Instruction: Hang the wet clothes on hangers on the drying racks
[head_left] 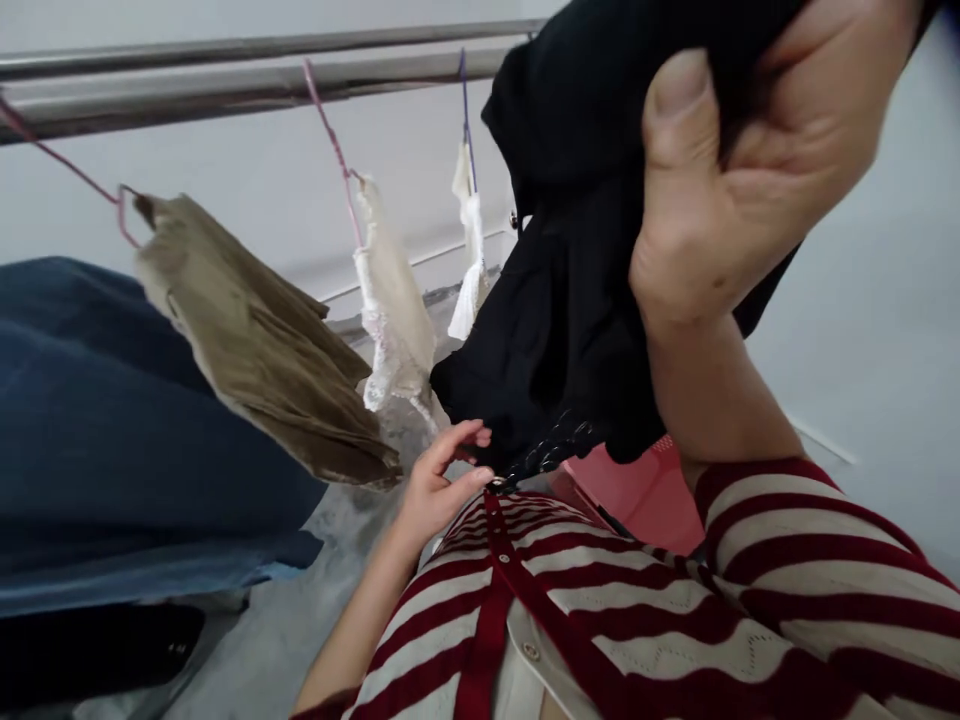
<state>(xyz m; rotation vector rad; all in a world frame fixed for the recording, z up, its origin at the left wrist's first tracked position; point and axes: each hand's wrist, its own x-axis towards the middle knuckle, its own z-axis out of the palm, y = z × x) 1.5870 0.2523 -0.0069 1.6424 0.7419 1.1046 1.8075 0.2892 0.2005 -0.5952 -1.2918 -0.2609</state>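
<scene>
A black garment (577,300) hangs in front of me from my right hand (765,160), which is raised at the upper right. Its fingers are wrapped round the bunched black cloth, with the thumb on the near side. Low in the middle, my left hand (442,475) is beside the garment's lower left edge. Its thumb and fingers are apart, their tips close to the cloth; whether they touch it I cannot tell. Small shiny ring shapes show along the lower edge of the black cloth.
Two metal rails (247,85) cross the top. Olive-brown trousers (255,330), a white lacy garment (394,300) and a smaller white piece (470,250) hang from wire hangers. Dark blue cloth (135,430) fills the left. A pink-red plastic object (645,500) stands behind the black garment.
</scene>
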